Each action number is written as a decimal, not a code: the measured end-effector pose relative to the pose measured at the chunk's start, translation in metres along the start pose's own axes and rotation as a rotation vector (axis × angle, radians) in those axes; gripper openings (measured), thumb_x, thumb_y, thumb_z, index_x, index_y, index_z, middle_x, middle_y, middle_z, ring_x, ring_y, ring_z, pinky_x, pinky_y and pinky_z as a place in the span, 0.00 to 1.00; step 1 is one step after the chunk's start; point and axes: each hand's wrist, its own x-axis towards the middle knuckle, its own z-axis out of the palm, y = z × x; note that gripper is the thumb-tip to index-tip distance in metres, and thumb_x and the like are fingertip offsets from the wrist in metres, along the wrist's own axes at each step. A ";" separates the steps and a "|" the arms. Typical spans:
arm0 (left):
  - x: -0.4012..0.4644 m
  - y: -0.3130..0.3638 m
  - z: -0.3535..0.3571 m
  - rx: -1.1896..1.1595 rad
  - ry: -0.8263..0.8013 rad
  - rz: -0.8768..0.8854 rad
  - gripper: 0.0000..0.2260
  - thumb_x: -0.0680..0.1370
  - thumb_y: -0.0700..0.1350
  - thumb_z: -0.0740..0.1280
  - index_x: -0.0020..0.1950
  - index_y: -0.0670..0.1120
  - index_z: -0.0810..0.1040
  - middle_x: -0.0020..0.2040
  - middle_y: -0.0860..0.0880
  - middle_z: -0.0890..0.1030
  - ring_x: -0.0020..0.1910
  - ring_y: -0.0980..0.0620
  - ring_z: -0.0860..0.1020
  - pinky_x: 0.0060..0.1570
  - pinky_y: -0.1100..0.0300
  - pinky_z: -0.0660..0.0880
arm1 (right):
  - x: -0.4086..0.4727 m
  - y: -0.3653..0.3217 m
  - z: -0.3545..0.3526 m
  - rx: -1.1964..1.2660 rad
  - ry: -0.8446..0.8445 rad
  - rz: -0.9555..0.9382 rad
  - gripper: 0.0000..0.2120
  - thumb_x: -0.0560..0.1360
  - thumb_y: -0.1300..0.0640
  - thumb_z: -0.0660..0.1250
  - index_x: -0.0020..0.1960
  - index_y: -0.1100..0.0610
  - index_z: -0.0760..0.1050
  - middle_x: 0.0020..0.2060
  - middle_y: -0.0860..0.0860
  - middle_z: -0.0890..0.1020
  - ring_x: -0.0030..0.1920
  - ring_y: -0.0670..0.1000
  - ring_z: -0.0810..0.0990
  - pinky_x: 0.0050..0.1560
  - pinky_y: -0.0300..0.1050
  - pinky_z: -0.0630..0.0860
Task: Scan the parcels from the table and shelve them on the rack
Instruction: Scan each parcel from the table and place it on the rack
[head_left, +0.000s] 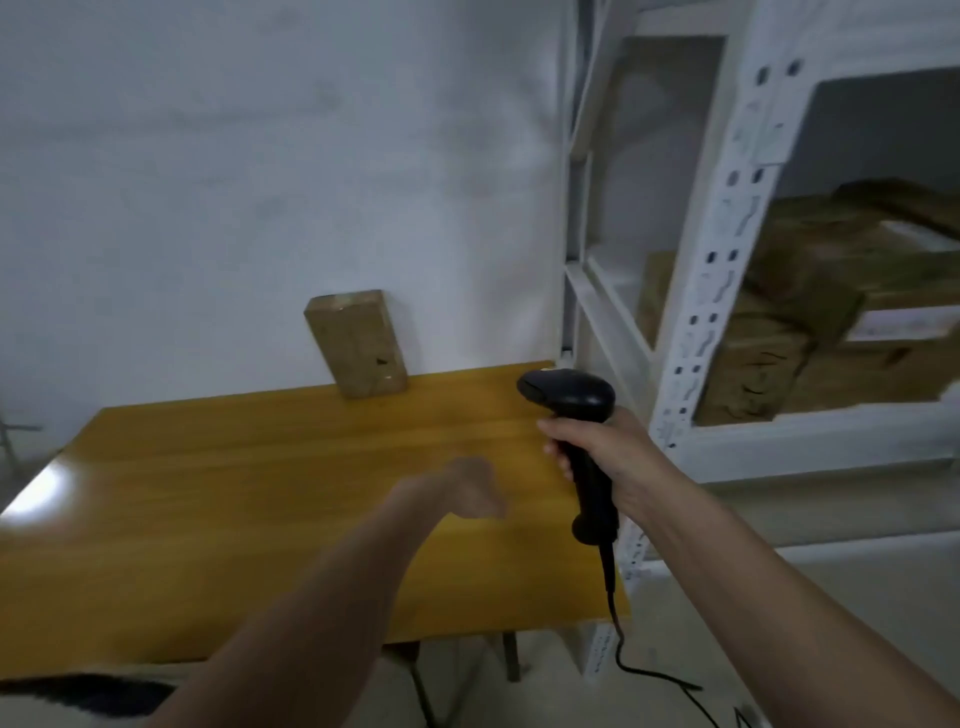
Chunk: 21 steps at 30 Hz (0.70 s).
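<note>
On the yellow table (218, 483) one parcel (358, 345) leans by the wall; the right hand (597, 457) grips the scanner (571, 400), the blurry left hand (475, 491) looks loosely curled and holds nothing, and a clumsy grab could tip the parcel.

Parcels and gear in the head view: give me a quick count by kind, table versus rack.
Parcels on the table: 1, a brown parcel standing against the wall
Parcels on the rack: at least 4 brown ones; blur hides the exact number
Scanners: 1, black scanner held in the right hand
Total: at least 6
</note>
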 end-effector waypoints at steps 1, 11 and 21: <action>0.003 -0.014 -0.002 -0.040 -0.004 -0.004 0.18 0.80 0.53 0.64 0.59 0.39 0.72 0.58 0.43 0.71 0.47 0.50 0.75 0.54 0.52 0.70 | 0.008 0.002 0.012 -0.006 -0.009 0.008 0.05 0.71 0.62 0.74 0.40 0.62 0.79 0.28 0.54 0.79 0.25 0.49 0.74 0.29 0.42 0.73; 0.063 -0.168 -0.058 -0.216 0.111 -0.081 0.27 0.80 0.53 0.64 0.75 0.43 0.63 0.72 0.45 0.69 0.66 0.45 0.72 0.62 0.55 0.71 | 0.118 -0.004 0.135 -0.068 -0.022 0.075 0.04 0.71 0.63 0.74 0.40 0.62 0.80 0.29 0.55 0.80 0.26 0.50 0.74 0.30 0.43 0.73; 0.116 -0.276 -0.120 -0.243 0.282 -0.092 0.26 0.79 0.52 0.65 0.74 0.46 0.65 0.73 0.46 0.66 0.69 0.46 0.68 0.64 0.56 0.68 | 0.208 -0.002 0.223 -0.104 0.072 0.150 0.03 0.71 0.65 0.73 0.41 0.62 0.79 0.30 0.54 0.79 0.27 0.49 0.73 0.31 0.41 0.71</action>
